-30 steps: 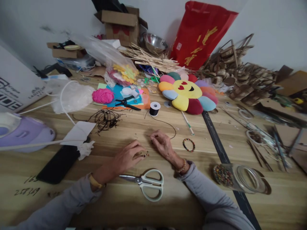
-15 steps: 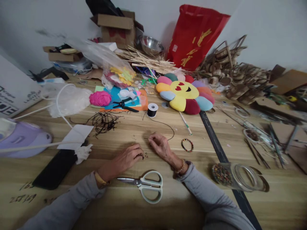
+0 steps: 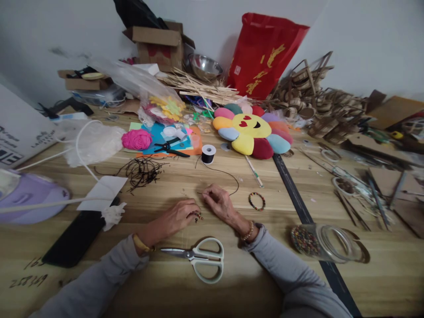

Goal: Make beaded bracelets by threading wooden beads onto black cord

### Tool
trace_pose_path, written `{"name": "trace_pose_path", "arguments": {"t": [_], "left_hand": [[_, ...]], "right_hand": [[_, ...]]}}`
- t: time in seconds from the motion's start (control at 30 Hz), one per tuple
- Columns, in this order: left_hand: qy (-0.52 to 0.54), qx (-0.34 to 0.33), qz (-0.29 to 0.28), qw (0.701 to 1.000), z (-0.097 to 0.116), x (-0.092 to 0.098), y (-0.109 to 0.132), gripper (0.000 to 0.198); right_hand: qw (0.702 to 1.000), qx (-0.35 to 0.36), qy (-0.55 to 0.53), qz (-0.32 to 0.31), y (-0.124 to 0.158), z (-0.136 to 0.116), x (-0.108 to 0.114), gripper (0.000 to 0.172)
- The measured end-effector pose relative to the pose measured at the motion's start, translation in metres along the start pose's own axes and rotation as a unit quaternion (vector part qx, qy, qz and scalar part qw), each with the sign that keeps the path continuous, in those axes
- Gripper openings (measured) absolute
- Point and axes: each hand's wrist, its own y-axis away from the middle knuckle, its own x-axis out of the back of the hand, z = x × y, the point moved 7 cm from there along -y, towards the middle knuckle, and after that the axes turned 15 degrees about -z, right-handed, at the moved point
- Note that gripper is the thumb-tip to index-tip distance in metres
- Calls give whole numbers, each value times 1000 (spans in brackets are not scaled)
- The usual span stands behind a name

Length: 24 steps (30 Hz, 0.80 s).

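Note:
My left hand (image 3: 180,216) rests low on the wooden table, fingers bent together, their tips at a few small coloured beads (image 3: 198,217). Whether a bead is between those fingertips is hidden. Just to the right, my right hand (image 3: 218,203) is closed in a pinch on a thin black cord (image 3: 237,180), whose short end pokes out left of the fingers. That cord curves back to a white spool of black cord (image 3: 208,154). Right of my right hand lies a beaded bracelet (image 3: 257,201). Scissors (image 3: 205,258) with pale handles lie below both hands.
A clear jar of beads (image 3: 304,240) lies on its side at right, over a dark strip (image 3: 294,194). Black cord pieces (image 3: 142,172), pliers (image 3: 170,148) and pink yarn (image 3: 137,139) are at left. A flower cushion (image 3: 253,130) sits behind, and a black phone (image 3: 74,238) lies left.
My left fingertips have shifted slightly up off the beads, so more of them show. My right hand stays in its pinch. The whole view has moved slightly.

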Motion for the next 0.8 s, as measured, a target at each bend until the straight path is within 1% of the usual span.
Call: {"name": "trace_pose_path", "arguments": {"t": [0.17,0.33,0.43,0.57,0.8], "left_hand": [[9,25,-5,1000,0,10,-1,17],[0,25,-4,1000,0,10,-5,15],[-16,21,0,1000,-1,9,-8,14],[-17,21,4,1000,0,8,-9,16],[-27,15,11,999,7,12,-9,20]], "right_hand": [[999,-16,-35,6,1,4,-1,11],[997,-44,-67,10,2,11,-3,12],[997,-44,-56,15,2,11,-2,11],[999,-23,-23,9,1,5,0,10],[1000,-4,11,-1,-1,1,0,15]]}}
